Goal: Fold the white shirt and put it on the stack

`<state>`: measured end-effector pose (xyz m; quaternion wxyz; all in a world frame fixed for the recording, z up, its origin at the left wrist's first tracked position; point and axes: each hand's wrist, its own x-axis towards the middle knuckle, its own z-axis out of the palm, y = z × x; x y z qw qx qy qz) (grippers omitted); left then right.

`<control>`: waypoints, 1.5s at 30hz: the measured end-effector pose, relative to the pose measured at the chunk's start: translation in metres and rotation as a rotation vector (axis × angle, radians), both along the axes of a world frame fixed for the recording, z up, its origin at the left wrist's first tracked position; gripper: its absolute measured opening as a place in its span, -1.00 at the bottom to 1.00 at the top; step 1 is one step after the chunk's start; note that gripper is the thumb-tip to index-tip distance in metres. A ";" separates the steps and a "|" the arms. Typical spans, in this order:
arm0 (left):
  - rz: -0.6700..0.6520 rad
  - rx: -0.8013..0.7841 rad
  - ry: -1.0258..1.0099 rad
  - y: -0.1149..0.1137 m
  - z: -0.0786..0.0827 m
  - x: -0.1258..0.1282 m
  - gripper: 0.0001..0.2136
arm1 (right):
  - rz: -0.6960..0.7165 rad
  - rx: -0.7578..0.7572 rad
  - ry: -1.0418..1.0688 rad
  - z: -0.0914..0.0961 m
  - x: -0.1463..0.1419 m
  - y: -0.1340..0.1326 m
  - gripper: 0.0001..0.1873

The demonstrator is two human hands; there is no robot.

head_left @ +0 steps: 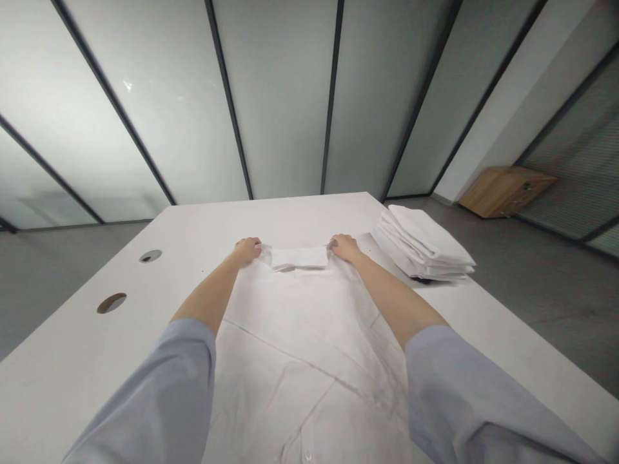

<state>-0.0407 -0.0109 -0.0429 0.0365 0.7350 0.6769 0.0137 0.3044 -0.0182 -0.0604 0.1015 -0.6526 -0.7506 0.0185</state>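
A white shirt (300,335) lies spread flat on the white table (72,361), its collar (300,257) at the far end. My left hand (248,249) is closed on the shirt's left shoulder beside the collar. My right hand (344,247) is closed on the right shoulder, on the collar's other side. Both arms reach straight out over the garment, sleeves pushed up to the elbows. A row of buttons runs down the near part of the shirt.
A stack of folded white garments (425,248) sits on the table's far right. Two round cable holes (111,302) are in the tabletop at left. Frosted glass panels stand behind the table. A wooden box (505,190) rests on the floor at right.
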 end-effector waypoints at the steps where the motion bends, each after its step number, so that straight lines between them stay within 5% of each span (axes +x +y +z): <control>1: 0.003 0.002 -0.004 -0.001 0.000 -0.002 -0.69 | -0.006 0.014 -0.010 -0.001 0.002 0.000 -0.69; 11: -0.098 0.272 0.119 -0.023 -0.004 -0.001 -0.72 | 0.014 0.175 -0.072 -0.007 0.011 -0.009 -0.64; 17: -0.181 0.307 -0.108 -0.021 0.005 0.047 -0.61 | 0.125 0.193 0.140 0.009 -0.035 -0.006 -0.57; 22: -0.223 0.147 -0.077 -0.028 -0.012 0.086 -0.54 | 0.276 0.067 0.008 0.001 -0.076 -0.017 -0.49; 28: -0.027 0.002 -0.002 -0.038 -0.035 0.063 -0.27 | 0.112 -0.140 -0.054 -0.021 -0.051 -0.028 -0.29; 36: -0.005 0.025 0.037 -0.034 -0.034 0.053 -0.26 | 0.056 -0.151 -0.045 -0.021 -0.038 -0.026 -0.27; 41: -0.068 0.159 0.062 -0.062 -0.026 0.065 -0.31 | 0.084 -0.072 -0.064 -0.014 -0.041 -0.040 -0.30; 45: -0.055 0.093 0.028 -0.105 -0.031 0.071 -0.28 | 0.095 -0.099 -0.051 -0.011 -0.039 -0.071 -0.27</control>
